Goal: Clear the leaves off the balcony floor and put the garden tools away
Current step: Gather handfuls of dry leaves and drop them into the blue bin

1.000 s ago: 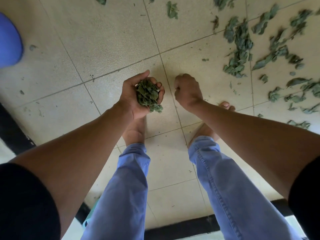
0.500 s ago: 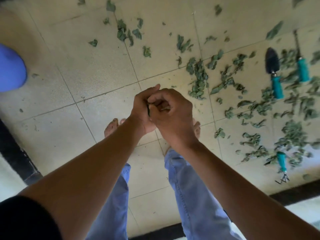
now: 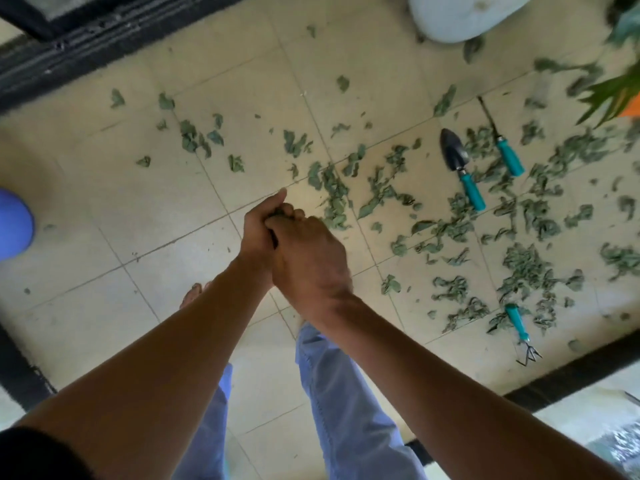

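Observation:
My left hand and my right hand are cupped together over a handful of green leaves, of which only a sliver shows between the fingers. Several loose leaves lie scattered over the beige tiled floor, thickest at the right. Three teal-handled tools lie among them: a black trowel, a thin pronged tool beside it, and a small rake near the dark threshold.
A blue round object sits at the left edge. A pale container stands at the top right, and plant leaves with an orange pot at the far right. Dark door tracks border the floor at top left.
A second ago my left hand held the leaves alone; my right hand has closed over them. The view has swung up and right, bringing the tools and the pale container into sight.

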The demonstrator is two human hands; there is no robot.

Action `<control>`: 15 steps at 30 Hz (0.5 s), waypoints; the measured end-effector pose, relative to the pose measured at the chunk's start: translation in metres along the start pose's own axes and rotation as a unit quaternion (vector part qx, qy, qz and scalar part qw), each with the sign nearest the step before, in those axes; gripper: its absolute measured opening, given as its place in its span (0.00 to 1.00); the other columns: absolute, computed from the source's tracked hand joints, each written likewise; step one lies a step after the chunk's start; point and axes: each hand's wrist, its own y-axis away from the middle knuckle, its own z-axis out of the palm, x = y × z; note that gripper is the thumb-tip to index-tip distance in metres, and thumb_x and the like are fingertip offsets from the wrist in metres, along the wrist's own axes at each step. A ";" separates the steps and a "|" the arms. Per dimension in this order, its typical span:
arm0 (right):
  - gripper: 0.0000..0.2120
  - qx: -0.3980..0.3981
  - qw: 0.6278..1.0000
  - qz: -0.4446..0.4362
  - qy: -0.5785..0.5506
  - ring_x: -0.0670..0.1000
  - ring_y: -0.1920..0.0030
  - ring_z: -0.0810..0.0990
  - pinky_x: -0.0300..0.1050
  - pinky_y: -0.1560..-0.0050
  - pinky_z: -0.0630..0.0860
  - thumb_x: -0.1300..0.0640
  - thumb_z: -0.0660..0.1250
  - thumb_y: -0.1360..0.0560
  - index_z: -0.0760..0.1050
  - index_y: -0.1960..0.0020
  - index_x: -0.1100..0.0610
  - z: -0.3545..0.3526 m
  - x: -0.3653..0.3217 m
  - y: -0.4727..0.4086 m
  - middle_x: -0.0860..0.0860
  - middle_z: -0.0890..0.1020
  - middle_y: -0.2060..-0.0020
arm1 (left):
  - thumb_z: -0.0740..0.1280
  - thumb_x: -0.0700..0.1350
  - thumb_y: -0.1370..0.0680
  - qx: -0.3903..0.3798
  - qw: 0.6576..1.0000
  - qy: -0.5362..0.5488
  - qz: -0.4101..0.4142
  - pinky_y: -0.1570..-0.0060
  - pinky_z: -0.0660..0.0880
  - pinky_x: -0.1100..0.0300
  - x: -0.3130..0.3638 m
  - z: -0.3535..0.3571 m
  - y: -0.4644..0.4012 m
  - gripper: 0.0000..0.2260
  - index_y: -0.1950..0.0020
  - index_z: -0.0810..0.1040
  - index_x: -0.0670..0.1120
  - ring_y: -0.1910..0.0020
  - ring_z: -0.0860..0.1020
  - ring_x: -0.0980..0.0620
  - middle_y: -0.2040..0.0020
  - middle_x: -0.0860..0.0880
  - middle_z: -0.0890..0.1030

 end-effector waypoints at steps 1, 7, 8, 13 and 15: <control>0.12 -0.005 1.000 -0.009 -0.019 0.54 0.50 0.80 0.46 0.60 0.69 0.58 0.59 0.20 0.78 0.42 0.56 -0.006 0.001 0.003 0.52 0.81 0.50 | 0.68 0.49 0.21 0.013 1.000 -0.002 0.006 0.60 0.73 0.57 -0.001 0.003 -0.002 0.19 0.70 0.71 0.46 0.69 0.74 0.51 0.72 0.48 0.74; 0.17 0.095 0.982 0.051 -0.155 0.53 0.55 0.84 0.48 0.59 0.79 0.59 0.57 0.27 0.79 0.44 0.51 -0.010 0.038 0.007 0.47 0.84 0.54 | 0.67 0.51 0.20 0.032 0.999 -0.029 0.013 0.68 0.72 0.63 -0.005 0.002 -0.020 0.21 0.72 0.70 0.48 0.70 0.71 0.52 0.71 0.50 0.71; 0.17 0.112 0.975 0.087 -0.170 0.53 0.54 0.84 0.49 0.58 0.81 0.61 0.59 0.28 0.79 0.44 0.50 -0.002 0.053 0.005 0.46 0.85 0.53 | 0.68 0.50 0.20 0.027 1.000 -0.005 -0.001 0.69 0.71 0.63 -0.004 -0.004 -0.029 0.20 0.71 0.69 0.48 0.69 0.70 0.53 0.70 0.50 0.70; 0.18 0.046 0.976 0.198 -0.079 0.56 0.48 0.83 0.51 0.52 0.82 0.62 0.63 0.26 0.79 0.39 0.49 0.063 0.126 -0.019 0.49 0.84 0.46 | 0.68 0.51 0.20 0.051 0.997 -0.041 -0.044 0.69 0.67 0.65 -0.006 -0.042 -0.076 0.20 0.70 0.68 0.49 0.70 0.69 0.55 0.70 0.52 0.69; 0.16 0.006 0.965 0.251 -0.070 0.58 0.47 0.83 0.51 0.50 0.82 0.59 0.63 0.23 0.79 0.38 0.49 0.096 0.147 -0.032 0.51 0.84 0.46 | 0.68 0.52 0.21 0.050 0.996 -0.051 -0.051 0.69 0.67 0.65 -0.006 -0.055 -0.092 0.20 0.70 0.68 0.49 0.70 0.69 0.54 0.69 0.52 0.69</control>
